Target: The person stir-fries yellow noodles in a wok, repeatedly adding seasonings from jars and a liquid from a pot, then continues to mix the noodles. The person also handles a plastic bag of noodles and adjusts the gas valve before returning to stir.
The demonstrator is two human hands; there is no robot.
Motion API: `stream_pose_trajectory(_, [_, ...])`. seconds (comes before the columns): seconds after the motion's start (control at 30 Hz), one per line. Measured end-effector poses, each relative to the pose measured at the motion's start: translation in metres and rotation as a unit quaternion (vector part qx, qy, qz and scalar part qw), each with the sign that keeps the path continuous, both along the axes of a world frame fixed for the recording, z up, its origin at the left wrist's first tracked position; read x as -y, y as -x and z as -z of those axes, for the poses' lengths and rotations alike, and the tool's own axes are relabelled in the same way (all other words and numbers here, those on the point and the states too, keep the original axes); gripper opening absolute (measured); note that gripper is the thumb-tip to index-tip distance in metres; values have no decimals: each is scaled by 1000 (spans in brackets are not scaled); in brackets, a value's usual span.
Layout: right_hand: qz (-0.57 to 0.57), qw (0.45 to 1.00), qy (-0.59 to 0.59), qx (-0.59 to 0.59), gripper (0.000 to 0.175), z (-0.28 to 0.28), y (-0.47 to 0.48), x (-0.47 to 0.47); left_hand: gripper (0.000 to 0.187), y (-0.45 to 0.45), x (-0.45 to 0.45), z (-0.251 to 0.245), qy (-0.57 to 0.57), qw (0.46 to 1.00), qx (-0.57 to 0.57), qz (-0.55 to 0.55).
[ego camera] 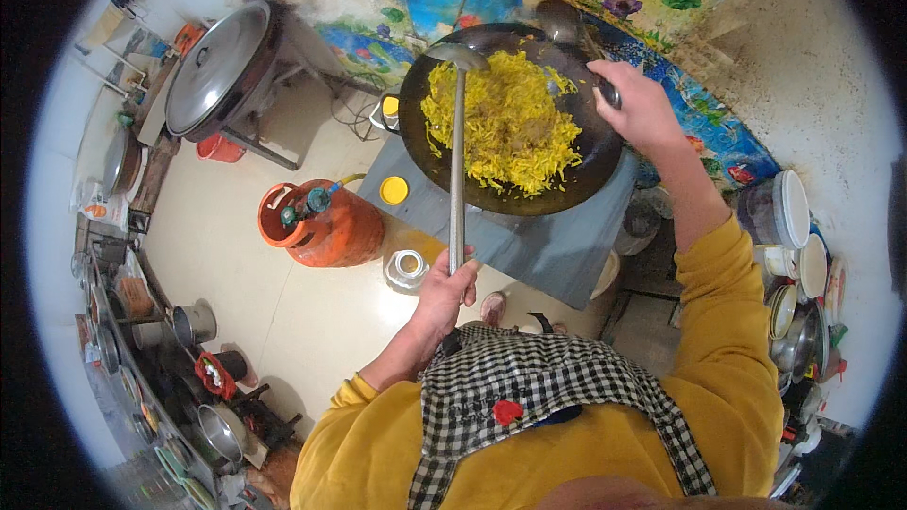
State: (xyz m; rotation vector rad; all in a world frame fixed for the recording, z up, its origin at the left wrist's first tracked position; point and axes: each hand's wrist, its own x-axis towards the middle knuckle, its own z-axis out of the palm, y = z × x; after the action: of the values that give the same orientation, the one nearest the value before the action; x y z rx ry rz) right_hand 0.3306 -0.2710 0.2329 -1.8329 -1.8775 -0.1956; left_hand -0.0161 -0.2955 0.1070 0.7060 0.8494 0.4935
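My left hand [448, 289] grips the lower end of a long metal ladle [457, 170]. The ladle's bowl rests at the upper left of a large dark wok [436, 173], by the food. Yellow, shredded-looking food [506, 120] fills much of the wok, with loose bits around it. At the wok's right rim, my right hand [634, 103] is closed around a dark handle [608, 93], which appears to be the wok's own. The fingers partly hide where it joins. The wok sits over a grey-topped table [538, 255].
An orange gas cylinder [336, 223] stands left of the table, near an open clear jar [407, 270]. A yellow lid [394, 190] lies on the tabletop. Far left is a big lidded pan [220, 71]. Tubs [779, 209] crowd the right; cookware lines the left wall. A painted wall rises behind.
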Motion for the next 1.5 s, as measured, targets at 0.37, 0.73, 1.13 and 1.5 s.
stream_pose_trajectory(0.37, [31, 962, -223, 158, 42, -8, 15, 14, 27, -16, -15, 6, -3, 1000, -14, -6])
stream_pose_trajectory(0.73, [86, 898, -101, -419, 31, 70, -2, 33, 31, -29, -5, 12, 3, 999, -36, 6])
stream_pose_trajectory(1.13, [29, 511, -339, -789, 29, -1, -85, 266, 22, -80, 35, 22, 84, 993, 3, 82])
stream_pose_trajectory(1.5, [377, 591, -478, -529, 29, -69, -110, 681, 23, -133, 79, 33, 29, 995, -59, 76])
